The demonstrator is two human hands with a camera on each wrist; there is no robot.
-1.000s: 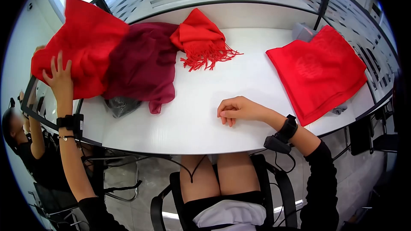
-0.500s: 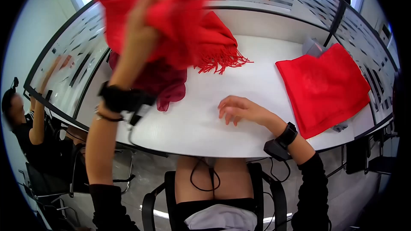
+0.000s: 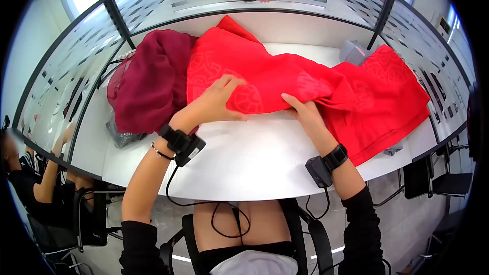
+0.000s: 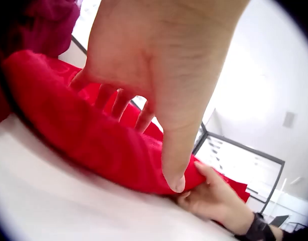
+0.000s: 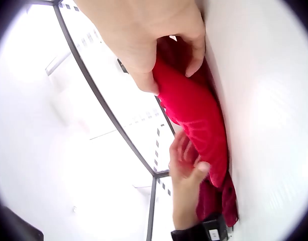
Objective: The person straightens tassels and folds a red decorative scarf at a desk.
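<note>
A red patterned cloth (image 3: 275, 71) stretches from the maroon cloth (image 3: 147, 81) to the red cloth (image 3: 384, 107) at the right, overlapping it. The left hand (image 3: 216, 102) is over its front edge, fingers spread; in the left wrist view the left hand's thumb (image 4: 176, 165) lies by the fold, the other fingers behind it. At the middle of the same edge, the right hand (image 3: 308, 117) grips the cloth between thumb and fingers; the right wrist view shows the right hand (image 5: 154, 40) around the red fold (image 5: 199, 120).
A grey object (image 3: 354, 52) stands behind the right cloth. A dark plastic bag (image 3: 122, 136) lies under the maroon cloth. Glass-topped partitions (image 3: 277, 20) ring the white table (image 3: 229, 168). A cable hangs from the left wrist over the front edge. Other people sit beyond the partitions.
The left hand has come from the far left to the middle, bringing the red cloth off the maroon one and spreading it rightward. The right hand has moved up from the bare table onto the cloth.
</note>
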